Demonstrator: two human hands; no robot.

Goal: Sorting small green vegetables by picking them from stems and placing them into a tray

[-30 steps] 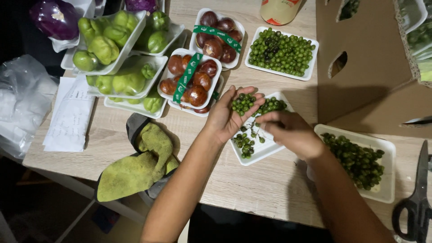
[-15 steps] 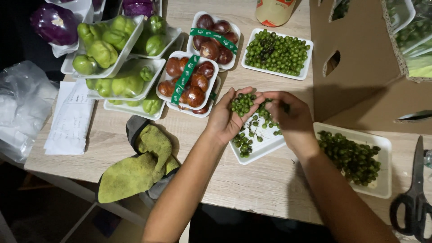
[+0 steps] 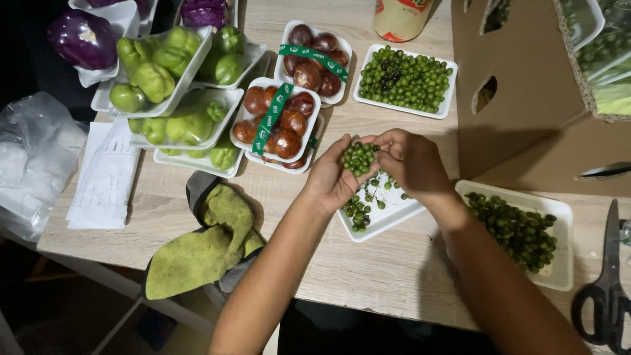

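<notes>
Two hands over a white tray (image 3: 384, 220) on the worktop (image 3: 394, 263). Left hand (image 3: 338, 174) cupped, palm up, w/ small green berries (image 3: 359, 158) in it. Right hand (image 3: 411, 161) pinches at that pile. Best to keep left hand cupped & low over the tray, pick gently.

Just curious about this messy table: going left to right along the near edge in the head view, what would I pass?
Clear plastic bag → paper slip → green cloth → left hand → right hand → tray of small green berries → black scissors.
</notes>
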